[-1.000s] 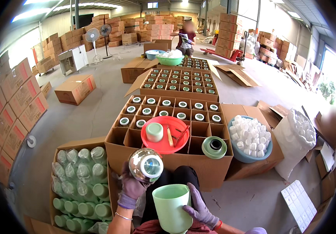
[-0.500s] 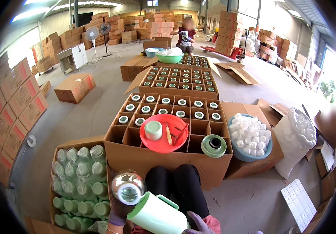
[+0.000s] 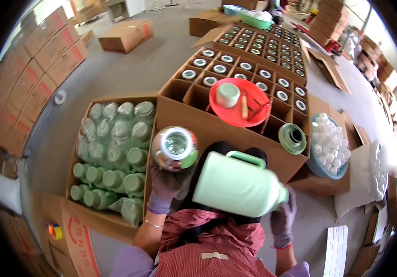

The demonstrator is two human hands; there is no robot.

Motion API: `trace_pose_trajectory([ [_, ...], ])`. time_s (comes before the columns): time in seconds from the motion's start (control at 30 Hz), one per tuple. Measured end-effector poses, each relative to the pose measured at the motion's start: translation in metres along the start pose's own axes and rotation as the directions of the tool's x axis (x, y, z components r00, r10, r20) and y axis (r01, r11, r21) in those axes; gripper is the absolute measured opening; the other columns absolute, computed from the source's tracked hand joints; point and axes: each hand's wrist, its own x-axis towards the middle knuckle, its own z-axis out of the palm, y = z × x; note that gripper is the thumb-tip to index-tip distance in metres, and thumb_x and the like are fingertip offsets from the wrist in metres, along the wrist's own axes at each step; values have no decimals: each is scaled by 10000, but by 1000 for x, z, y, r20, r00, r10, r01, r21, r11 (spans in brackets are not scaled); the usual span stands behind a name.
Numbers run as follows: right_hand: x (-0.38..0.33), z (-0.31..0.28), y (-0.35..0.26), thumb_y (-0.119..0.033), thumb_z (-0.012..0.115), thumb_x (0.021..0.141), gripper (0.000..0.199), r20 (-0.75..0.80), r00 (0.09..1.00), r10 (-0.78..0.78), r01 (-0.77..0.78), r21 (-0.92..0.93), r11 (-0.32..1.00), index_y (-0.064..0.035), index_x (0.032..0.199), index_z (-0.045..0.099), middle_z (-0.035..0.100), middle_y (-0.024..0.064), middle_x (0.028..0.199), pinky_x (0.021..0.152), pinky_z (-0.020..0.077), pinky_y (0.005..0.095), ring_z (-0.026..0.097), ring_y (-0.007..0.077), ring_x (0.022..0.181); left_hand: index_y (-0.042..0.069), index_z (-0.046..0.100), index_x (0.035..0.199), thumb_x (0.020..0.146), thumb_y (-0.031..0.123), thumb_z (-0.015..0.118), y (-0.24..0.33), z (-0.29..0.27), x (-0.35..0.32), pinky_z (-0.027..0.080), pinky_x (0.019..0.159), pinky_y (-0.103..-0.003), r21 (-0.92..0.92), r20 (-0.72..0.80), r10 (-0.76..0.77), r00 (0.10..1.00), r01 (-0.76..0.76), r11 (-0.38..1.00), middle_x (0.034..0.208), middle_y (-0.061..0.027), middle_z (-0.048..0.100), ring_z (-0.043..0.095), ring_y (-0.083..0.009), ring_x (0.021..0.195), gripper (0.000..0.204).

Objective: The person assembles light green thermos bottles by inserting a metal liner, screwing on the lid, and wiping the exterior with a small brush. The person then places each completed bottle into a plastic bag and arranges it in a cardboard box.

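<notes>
My left hand [image 3: 167,184], in a greyish-purple glove, is closed around a silvery glass flask liner [image 3: 175,154], its round end facing up. A pale green flask shell [image 3: 235,184] with a side handle lies sideways over my lap, its wide end toward the liner and apart from it. My right hand [image 3: 284,219], gloved too, grips the shell's narrow end at the right. In front, a red plate [image 3: 233,116] holds a pale green cup [image 3: 227,95], a wooden-handled tool [image 3: 244,106] and red-handled pliers [image 3: 259,110].
Left of my legs stands a carton [image 3: 111,224] of green flask shells, some bagged in plastic. The divided carton [image 3: 198,111] ahead holds lidded flasks, with a green ring-shaped part [image 3: 292,138] on its corner. A blue basin [image 3: 318,161] of white caps and a white sack [image 3: 362,177] stand right.
My view has tilted down and turned left. The shell is raised into full view and lies flatter, with my right hand at its narrow end; the liner has risen too.
</notes>
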Motion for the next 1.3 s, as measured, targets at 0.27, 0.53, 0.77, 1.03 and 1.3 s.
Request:
trace_pose_trajectory([
  [0.27,85,-15,-52,-398,406,1043,574,-87,924,-373,369,-55,928,2,1454,419,528,142,1418,1094,419,404,528,247,1293,134,399,1493,1007,544,394,-16,7,-6,353,1118,-639,112,109,-110,988,98,989,1519,-124,442,439,-390,1374,635],
  [0.53,104,115,-115,-505,728,726,838,242,746,-620,665,-284,690,72,1306,545,617,142,1191,958,478,357,600,221,1072,133,439,1483,1021,514,406,-41,24,1,410,1117,-454,559,116,63,991,-117,821,1498,-85,494,469,-276,1375,599],
  [0.77,99,155,-92,-285,905,656,814,753,450,-479,841,-178,510,36,1313,548,606,156,1220,973,460,399,585,284,1101,107,411,1475,1054,427,369,-55,60,-21,448,1096,-461,912,151,0,989,-140,385,1462,-102,513,504,-273,1338,531],
  [1.03,94,160,-87,-370,914,649,810,845,333,-417,812,-32,583,-22,1297,575,614,134,1213,961,462,405,581,301,1089,75,374,1490,1034,398,457,-27,-25,-49,519,1010,-401,957,7,-25,1000,0,290,1428,-131,532,570,-271,1263,565],
  [1.3,90,154,-95,-361,904,681,780,883,269,-385,790,27,613,-11,1297,577,610,144,1207,953,472,421,586,325,1089,70,405,1463,997,367,538,-28,-58,-35,515,998,-383,723,-298,18,955,213,657,1393,-126,556,586,-266,1228,569],
])
